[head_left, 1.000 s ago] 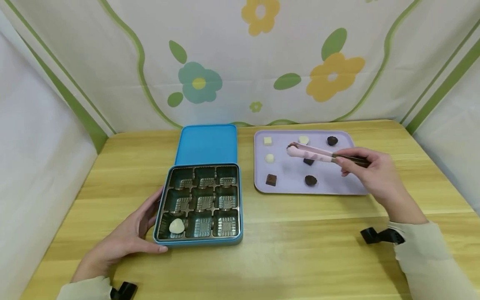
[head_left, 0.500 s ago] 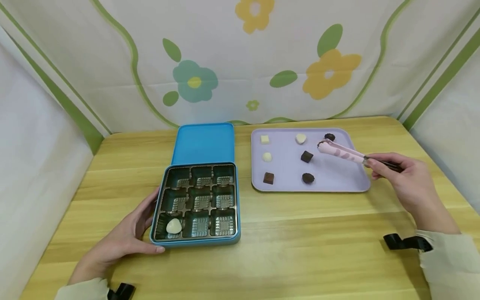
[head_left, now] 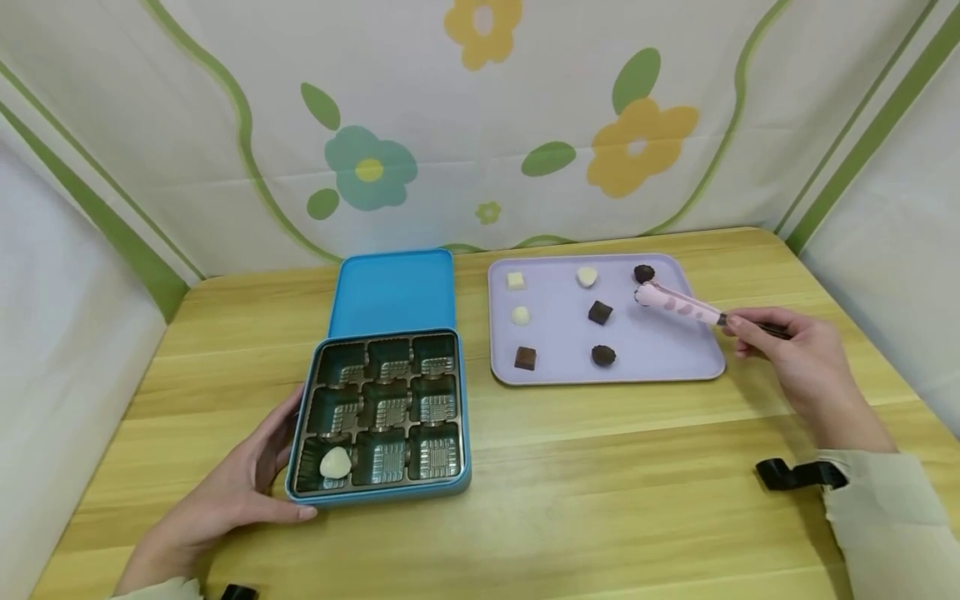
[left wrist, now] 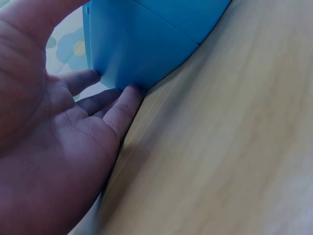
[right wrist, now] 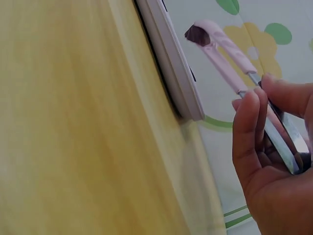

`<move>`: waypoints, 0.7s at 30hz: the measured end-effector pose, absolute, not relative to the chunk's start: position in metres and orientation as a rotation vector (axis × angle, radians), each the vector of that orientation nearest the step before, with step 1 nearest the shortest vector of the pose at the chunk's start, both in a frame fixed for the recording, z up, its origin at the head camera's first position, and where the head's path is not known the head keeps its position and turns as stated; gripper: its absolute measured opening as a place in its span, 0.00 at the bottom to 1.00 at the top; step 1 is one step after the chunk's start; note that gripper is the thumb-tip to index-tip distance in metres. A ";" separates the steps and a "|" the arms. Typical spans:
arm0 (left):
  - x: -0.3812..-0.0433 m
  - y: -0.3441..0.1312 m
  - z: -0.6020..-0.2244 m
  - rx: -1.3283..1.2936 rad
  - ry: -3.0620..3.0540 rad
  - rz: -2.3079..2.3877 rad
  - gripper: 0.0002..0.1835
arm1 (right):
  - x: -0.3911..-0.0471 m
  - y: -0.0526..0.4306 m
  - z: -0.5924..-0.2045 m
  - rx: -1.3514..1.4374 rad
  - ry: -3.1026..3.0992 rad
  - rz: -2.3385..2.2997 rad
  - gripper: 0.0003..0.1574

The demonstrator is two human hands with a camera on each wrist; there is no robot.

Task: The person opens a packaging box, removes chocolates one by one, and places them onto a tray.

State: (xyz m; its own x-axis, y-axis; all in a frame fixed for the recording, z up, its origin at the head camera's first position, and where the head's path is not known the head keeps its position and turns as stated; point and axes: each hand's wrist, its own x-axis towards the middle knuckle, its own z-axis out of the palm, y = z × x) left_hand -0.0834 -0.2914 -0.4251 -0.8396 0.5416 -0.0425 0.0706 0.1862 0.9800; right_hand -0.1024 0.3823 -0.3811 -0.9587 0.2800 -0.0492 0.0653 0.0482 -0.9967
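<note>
My right hand (head_left: 798, 358) holds tongs (head_left: 678, 304) with pink-patterned tips, fingers and thumb pinching the metal handle. Between the tips in the right wrist view sits a dark brown chocolate (right wrist: 198, 35), above the lilac tray (head_left: 660, 354). On the tray lie several white and dark chocolates, including a dark round one (head_left: 644, 273) just behind the tips. My left hand (head_left: 232, 483) rests against the left side of a blue tin (head_left: 375, 497), thumb along the front corner. Fairly straight fingertips (left wrist: 128, 95) touch the tin's side. One white chocolate (head_left: 335, 462) sits in its front-left compartment.
The tin's blue lid (head_left: 393, 292) lies behind it, near the back edge of the wooden table (head_left: 570, 492). A flower-print cloth (head_left: 450, 142) hangs behind the table. White cloth walls stand at both sides.
My right hand has carried the tongs and the chocolate rightward over the tray, uncovering the dark square chocolate. My left hand stays at the tin. The head view has shifted slightly.
</note>
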 end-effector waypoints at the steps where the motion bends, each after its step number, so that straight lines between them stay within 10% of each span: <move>1: -0.083 -0.291 -0.425 0.576 2.092 1.687 0.71 | -0.102 0.383 -0.381 -0.378 -2.150 2.044 0.07; 21: -0.083 -0.290 -0.422 0.557 2.058 1.698 0.72 | -0.104 0.399 -0.383 -0.637 -2.108 2.088 0.03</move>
State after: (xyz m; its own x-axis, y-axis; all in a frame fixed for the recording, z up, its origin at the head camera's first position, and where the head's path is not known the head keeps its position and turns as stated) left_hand -0.0827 -0.2905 -0.4220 -0.8348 0.5471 -0.0616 0.0437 0.1773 0.9832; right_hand -0.1044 0.3987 -0.3830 -0.9064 0.3642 -0.2142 0.2177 -0.0320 -0.9755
